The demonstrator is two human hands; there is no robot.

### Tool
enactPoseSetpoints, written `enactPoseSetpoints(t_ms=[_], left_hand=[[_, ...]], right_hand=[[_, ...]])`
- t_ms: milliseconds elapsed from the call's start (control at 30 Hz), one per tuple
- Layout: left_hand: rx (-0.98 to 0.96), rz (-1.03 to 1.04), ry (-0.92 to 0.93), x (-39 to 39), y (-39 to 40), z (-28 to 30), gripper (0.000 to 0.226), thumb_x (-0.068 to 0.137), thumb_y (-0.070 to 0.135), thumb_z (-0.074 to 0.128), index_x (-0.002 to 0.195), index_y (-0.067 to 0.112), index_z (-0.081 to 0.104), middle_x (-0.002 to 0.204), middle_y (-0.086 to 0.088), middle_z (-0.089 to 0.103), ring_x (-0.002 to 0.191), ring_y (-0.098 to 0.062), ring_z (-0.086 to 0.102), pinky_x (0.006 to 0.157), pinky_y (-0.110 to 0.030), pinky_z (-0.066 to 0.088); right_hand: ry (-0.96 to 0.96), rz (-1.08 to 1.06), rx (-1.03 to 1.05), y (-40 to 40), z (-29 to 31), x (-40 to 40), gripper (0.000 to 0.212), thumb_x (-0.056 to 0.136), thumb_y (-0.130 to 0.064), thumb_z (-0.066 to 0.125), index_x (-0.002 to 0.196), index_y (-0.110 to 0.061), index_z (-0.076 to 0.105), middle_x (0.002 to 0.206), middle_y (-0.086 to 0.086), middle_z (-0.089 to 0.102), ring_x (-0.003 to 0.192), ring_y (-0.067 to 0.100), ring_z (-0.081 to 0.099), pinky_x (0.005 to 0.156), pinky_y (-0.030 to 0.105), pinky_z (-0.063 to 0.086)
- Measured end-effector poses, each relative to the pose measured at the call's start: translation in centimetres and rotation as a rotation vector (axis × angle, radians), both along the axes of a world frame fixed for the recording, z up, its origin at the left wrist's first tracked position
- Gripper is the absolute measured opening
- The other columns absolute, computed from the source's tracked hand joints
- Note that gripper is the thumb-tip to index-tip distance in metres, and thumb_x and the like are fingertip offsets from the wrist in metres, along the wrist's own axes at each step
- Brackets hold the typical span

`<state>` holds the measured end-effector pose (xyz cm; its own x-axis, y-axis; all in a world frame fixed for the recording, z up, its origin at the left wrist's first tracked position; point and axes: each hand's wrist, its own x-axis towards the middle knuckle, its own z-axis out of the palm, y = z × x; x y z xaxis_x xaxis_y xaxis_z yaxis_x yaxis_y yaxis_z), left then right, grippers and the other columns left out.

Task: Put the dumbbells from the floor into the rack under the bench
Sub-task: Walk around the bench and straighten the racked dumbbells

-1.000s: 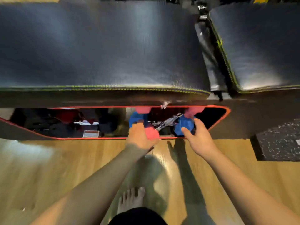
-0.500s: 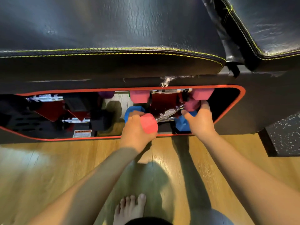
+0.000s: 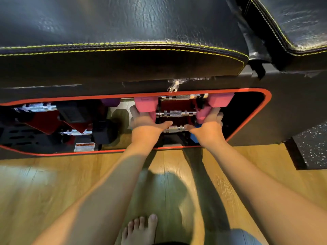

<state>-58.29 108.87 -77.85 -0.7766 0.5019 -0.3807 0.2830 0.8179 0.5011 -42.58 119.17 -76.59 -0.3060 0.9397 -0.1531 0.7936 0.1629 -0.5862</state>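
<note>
Fingers [image 3: 215, 113] cup both pink dumbbell [image 3: 177, 113] ends inside the rack [image 3: 177, 105].

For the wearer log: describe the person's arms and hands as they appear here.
Both forearms are bare, with no sleeves in view. The left hand and right hand wear no gloves, and no watch, rings or bands show. A bare foot is below.

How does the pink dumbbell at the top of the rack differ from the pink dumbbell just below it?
The top pink dumbbell sits highest, just under the opening's red edge, and no hand touches it. The lower pink dumbbell has the left hand and right hand at its ends. The top one's heads show fully; the lower one's are partly covered by fingers. Both have pink heads, a shiny metal grip and lie level.
</note>
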Motion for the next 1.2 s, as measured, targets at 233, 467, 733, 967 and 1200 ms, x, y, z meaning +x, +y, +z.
enactPoseSetpoints(t_ms=[233, 467, 733, 967, 1200], left_hand=[[0.1, -0.033, 0.334, 1.5, -1.0, 0.8, 0.059, 0.072, 0.055, 0.077, 0.096, 0.006, 0.057, 0.117, -0.019, 0.051, 0.101, -0.034, 0.053, 0.085, -0.042, 0.051], [0.073, -0.096, 0.346, 1.0, -1.0, 0.2, 0.049, 0.078, 0.054, 0.07, 0.091, 0.008, 0.061, 0.101, -0.015, 0.057, 0.103, -0.034, 0.054, 0.083, -0.043, 0.051], [0.073, -0.058, 0.299, 0.8, -1.0, 0.0, 0.048, 0.073, 0.057, 0.07, 0.082, 0.011, 0.061, 0.096, -0.015, 0.063, 0.086, -0.03, 0.06, 0.076, -0.042, 0.055], [0.085, -0.042, 0.071, 0.7, -1.6, 1.5, 0.057, 0.071, 0.068, 0.068, 0.091, 0.017, 0.048, 0.11, -0.011, 0.057, 0.1, -0.03, 0.057, 0.086, -0.041, 0.051], [0.599, 0.204, -0.031, 2.1, -3.4, 6.2, 0.101, 0.069, 0.043, 0.086, 0.142, 0.017, 0.023, 0.116, -0.003, 0.05, 0.114, -0.019, 0.046, 0.094, -0.027, 0.039]], right_hand=[[-0.043, 0.004, 0.032, 0.6, -0.7, -0.5, 0.079, 0.07, -0.063, 0.069, 0.119, -0.008, 0.042, 0.115, 0.015, 0.049, 0.102, 0.033, 0.052, 0.081, 0.038, 0.045], [-0.061, 0.007, 0.1, 0.5, -0.6, -0.6, 0.087, 0.078, -0.036, 0.077, 0.14, 0.0, 0.027, 0.137, 0.023, 0.038, 0.121, 0.043, 0.044, 0.099, 0.043, 0.038], [-0.017, 0.021, 0.055, 0.0, 0.3, -0.2, 0.087, 0.075, -0.035, 0.08, 0.139, -0.004, 0.029, 0.132, 0.022, 0.041, 0.117, 0.046, 0.047, 0.099, 0.049, 0.043], [-0.033, 0.002, -0.128, 0.2, 0.7, 0.1, 0.11, 0.06, -0.08, 0.066, 0.136, -0.006, 0.037, 0.125, 0.016, 0.051, 0.115, 0.04, 0.049, 0.092, 0.046, 0.046], [0.507, -0.069, -0.025, -0.5, 3.3, 3.1, 0.113, 0.063, -0.053, 0.084, 0.147, -0.031, 0.012, 0.137, 0.001, 0.035, 0.132, 0.023, 0.038, 0.109, 0.035, 0.034]])
